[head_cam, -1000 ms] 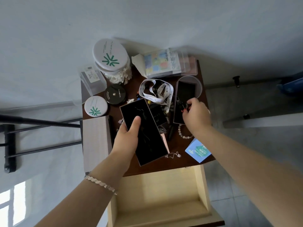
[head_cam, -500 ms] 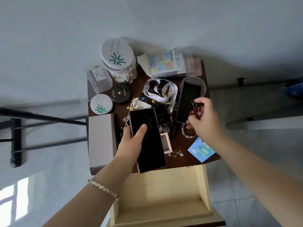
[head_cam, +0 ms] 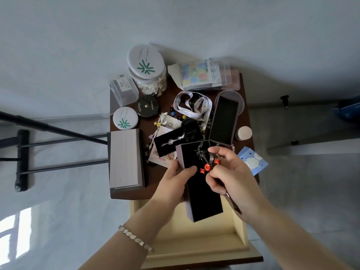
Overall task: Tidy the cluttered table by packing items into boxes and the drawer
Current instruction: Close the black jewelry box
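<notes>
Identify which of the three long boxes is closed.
The grey box, leftmost; the held box and the right box show open black linings.

A black metal frame stands well left of the left hand. Far right of the right hand, beyond grey floor tiles, sit a small black knob and a blue object.

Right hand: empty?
No, the right hand pinches a red-beaded charm over the black-lined box that the left hand holds.
</notes>
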The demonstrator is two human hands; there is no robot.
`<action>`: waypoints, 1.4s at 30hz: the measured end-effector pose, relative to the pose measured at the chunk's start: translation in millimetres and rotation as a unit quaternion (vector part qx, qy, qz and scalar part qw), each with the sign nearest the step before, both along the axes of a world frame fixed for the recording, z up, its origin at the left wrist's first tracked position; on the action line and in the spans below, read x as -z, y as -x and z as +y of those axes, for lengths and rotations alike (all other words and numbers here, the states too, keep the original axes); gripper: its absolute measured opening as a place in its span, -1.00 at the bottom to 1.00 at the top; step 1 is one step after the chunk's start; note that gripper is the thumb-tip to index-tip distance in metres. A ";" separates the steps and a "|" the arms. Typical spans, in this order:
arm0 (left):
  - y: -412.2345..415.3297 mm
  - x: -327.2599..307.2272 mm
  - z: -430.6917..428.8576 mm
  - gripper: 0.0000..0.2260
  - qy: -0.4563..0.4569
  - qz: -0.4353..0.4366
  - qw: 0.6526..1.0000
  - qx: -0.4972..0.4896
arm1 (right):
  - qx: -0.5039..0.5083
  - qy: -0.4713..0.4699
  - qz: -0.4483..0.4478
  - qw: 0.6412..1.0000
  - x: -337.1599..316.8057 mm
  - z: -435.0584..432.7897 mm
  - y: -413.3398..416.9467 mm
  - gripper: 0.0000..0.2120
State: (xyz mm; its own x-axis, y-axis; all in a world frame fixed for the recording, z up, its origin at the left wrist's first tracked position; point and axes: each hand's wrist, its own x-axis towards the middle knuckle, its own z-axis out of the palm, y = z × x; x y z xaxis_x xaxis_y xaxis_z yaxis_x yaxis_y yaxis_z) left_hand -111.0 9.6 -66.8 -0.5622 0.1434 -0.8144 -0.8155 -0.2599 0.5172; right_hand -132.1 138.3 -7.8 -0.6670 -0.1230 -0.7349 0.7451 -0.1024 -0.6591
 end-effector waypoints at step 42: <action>-2.9 -6.9 5.5 -0.87 0.124 -0.041 0.987 -0.092 | -0.200 -0.134 -0.017 0.970 -2.3 -2.2 -20.5 -0.69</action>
